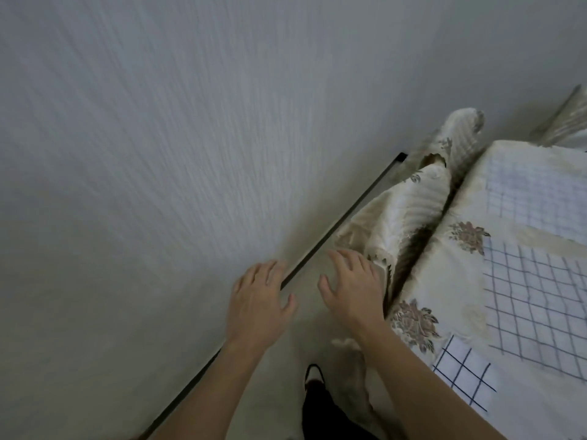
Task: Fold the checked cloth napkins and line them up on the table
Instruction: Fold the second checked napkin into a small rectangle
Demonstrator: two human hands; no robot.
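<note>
Lying flat on the table (413, 290) at the right side of the frame are three checked napkins, all on a cream floral tablecloth (457, 268). The upper napkin (540, 192) sits toward the upper right, the middle napkin (540, 296) is just below it, and a smaller napkin (463, 379) is at the lower right near the table edge.

Both hands are off the table, low in the centre. The left hand (257, 306) and right hand (352, 287) hover with fingers spread and loose, holding nothing.

Just left of the table is a heap of striped cream fabric (409, 204). It could be a covered chair, but it's too smeared to tell. The grey wall (158, 154) fills the left of the frame, with a dark baseboard strip (333, 230) running diagonally.
</note>
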